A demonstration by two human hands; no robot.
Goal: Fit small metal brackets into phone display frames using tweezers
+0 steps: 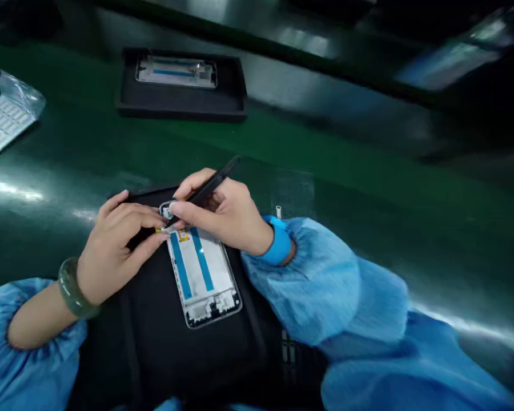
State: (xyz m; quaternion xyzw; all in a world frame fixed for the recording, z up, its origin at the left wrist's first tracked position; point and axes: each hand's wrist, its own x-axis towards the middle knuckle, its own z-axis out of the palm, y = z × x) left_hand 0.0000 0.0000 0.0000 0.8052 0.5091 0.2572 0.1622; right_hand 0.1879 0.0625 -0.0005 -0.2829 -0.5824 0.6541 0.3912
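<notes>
While right hand [229, 214] pinches a black tool [214, 184], left hand [113, 245] pinching some tiny yellow bit [158, 230], phone frame [201, 262] — right below

A green tabletop [368, 188] bears black trays [171, 104] and a plastic-covered sheet [4, 120]

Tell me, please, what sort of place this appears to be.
Probably an electronics assembly or repair workbench: a phone-like frame lies inside-up beneath a slim black tool, a similar frame sits in a black tray, and loose blue sleeves suggest workwear.
</notes>
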